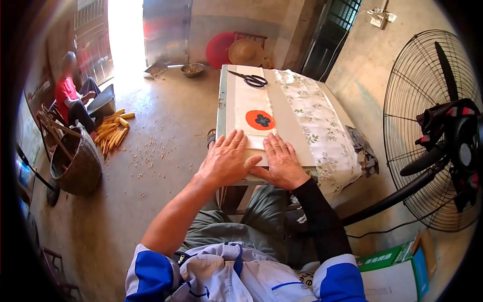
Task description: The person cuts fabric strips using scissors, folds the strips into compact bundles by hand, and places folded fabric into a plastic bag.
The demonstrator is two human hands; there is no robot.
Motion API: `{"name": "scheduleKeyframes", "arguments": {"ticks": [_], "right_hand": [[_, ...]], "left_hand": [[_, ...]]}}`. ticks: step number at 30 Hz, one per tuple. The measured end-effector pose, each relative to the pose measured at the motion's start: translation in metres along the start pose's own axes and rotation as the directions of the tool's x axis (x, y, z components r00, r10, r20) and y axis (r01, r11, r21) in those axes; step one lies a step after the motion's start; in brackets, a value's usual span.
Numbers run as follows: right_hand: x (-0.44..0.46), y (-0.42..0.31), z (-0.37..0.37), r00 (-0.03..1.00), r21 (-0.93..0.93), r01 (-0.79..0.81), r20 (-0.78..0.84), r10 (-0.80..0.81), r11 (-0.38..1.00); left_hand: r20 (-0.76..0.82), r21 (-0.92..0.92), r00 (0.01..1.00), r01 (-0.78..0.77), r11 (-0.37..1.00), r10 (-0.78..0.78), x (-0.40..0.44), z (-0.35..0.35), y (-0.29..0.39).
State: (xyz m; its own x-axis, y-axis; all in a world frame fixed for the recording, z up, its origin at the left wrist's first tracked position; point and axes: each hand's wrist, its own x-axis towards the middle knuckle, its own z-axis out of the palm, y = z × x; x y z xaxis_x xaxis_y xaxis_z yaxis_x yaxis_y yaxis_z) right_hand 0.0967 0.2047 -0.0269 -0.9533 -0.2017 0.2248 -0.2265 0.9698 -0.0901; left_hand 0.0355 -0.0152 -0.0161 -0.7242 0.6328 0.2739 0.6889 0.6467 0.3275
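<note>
A cream cloth strip (250,103) runs lengthwise over the table. On it lies an orange disc (252,119) with a dark four-lobed shape (262,120) in its middle. My left hand (226,158) rests flat near the strip's close end, fingers stretched forward. Beside it, my right hand (283,160) also lies flat, its fingertips just below the disc. A pale folded edge of the cloth shows between the two hands, whose thumbs come close together. Farther up the strip is a pair of scissors (254,80) with dark handles.
A floral cloth (316,118) covers the table's right side, with a grey rag (363,151) at its edge. A large fan (443,131) stands at right, above a green box (387,261). At left, a person (70,95) sits by corn cobs (114,132) and a basket (78,163).
</note>
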Motion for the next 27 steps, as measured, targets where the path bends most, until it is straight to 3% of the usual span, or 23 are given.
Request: {"name": "scheduleKeyframes", "arguments": {"ticks": [9,12,15,19,27], "right_hand": [[-0.002,-0.005,-0.026,0.996,-0.041,0.069,0.062,-0.066,0.997],[-0.004,-0.017,-0.027,0.962,0.017,0.27,-0.031,-0.27,0.963],[-0.007,-0.04,-0.008,0.955,0.066,0.289,-0.087,-0.283,0.955],[-0.016,-0.04,0.0,0.962,-0.017,0.242,-0.129,-0.243,0.97],[-0.041,-0.013,-0.015,0.991,-0.075,0.113,-0.064,-0.118,0.991]], "left_hand": [[0.068,0.074,0.994,-0.096,0.993,0.092,-0.01,-0.009,-0.015],[0.069,0.072,0.993,-0.099,0.992,0.094,-0.013,-0.009,-0.012],[0.079,0.074,0.99,-0.12,0.99,0.115,-0.012,-0.009,-0.014],[0.055,0.076,0.992,-0.118,0.99,0.114,-0.012,-0.009,-0.013],[0.084,0.131,0.992,-0.1,0.986,0.09,-0.013,-0.018,-0.006]]}}
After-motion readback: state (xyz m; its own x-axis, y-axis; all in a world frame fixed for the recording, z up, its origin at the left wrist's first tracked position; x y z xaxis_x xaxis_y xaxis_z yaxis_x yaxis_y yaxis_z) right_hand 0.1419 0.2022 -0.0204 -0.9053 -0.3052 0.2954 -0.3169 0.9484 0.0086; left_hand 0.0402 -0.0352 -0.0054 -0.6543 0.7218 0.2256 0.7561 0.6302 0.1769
